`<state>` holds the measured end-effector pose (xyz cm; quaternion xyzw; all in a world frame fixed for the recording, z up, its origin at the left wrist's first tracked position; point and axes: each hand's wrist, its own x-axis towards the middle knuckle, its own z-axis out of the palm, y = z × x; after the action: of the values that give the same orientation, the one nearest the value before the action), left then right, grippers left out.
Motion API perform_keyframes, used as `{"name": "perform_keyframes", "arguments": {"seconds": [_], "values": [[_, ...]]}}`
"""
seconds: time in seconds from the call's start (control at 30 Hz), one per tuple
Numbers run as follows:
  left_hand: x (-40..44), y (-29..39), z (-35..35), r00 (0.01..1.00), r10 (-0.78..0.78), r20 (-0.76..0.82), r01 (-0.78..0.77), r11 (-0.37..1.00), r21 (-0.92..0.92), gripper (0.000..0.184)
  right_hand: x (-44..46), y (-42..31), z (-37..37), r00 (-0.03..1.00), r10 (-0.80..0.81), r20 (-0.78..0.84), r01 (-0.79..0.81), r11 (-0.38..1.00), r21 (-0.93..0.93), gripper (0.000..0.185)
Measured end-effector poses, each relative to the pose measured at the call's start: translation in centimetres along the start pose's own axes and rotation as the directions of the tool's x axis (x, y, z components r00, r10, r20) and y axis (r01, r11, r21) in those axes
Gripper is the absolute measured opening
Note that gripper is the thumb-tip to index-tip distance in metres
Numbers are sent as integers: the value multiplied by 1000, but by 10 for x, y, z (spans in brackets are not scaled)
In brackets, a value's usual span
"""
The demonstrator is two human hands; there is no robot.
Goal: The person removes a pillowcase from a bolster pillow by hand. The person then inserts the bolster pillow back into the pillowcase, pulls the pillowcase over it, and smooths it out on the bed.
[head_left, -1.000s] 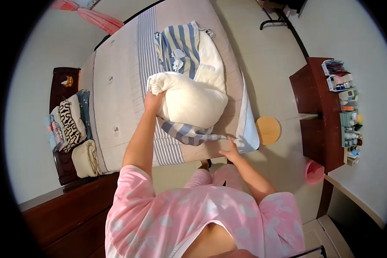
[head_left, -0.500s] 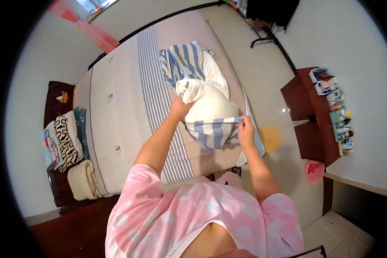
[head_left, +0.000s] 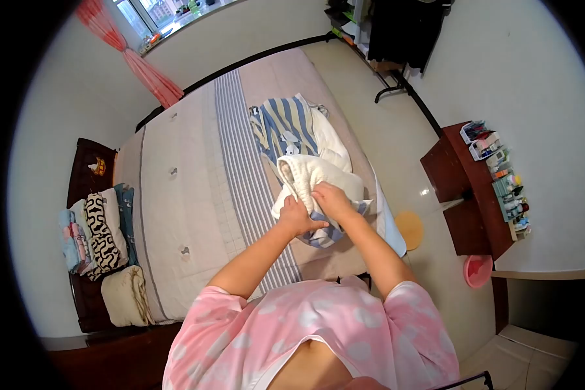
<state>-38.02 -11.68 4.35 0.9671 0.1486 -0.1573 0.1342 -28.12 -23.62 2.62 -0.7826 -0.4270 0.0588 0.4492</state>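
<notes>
Head view: bed (head_left: 198, 153) is carrying white padded bundle (head_left: 335, 170) near its close edge; blue-striped cloth (head_left: 286, 117) is lying beyond. Right hand (head_left: 333, 200) is pinching bundle's folds; left hand (head_left: 296, 220) is touching it, thumb spread, grip unclear.

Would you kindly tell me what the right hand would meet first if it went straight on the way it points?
The right hand would most likely meet the cream padded cloth first; its fingertips appear to touch the folds, though depth is unclear.

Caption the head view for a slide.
Left hand and right hand on a thick white cloth, blue-striped cloth beside it, on a bed.
</notes>
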Motion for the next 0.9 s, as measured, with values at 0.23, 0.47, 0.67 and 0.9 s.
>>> {"name": "perform_keyframes", "arguments": {"seconds": [0.23,0.47,0.67,0.9], "values": [[53,-54,16,950,-249,-190,197,947,-255,48,19,-1,14,955,-283,85,273,956,110,12],[114,-87,-24,856,-459,-238,378,869,-319,50,-58,164,16,801,549,-238,-463,821,335,27],[190,-118,-33,822,-493,-284,393,853,-344,50,-125,222,109,636,772,8,-664,542,515,38],[221,-117,-35,820,-527,-224,450,835,-318,51,-72,199,131,498,842,206,-647,203,735,40]]}}
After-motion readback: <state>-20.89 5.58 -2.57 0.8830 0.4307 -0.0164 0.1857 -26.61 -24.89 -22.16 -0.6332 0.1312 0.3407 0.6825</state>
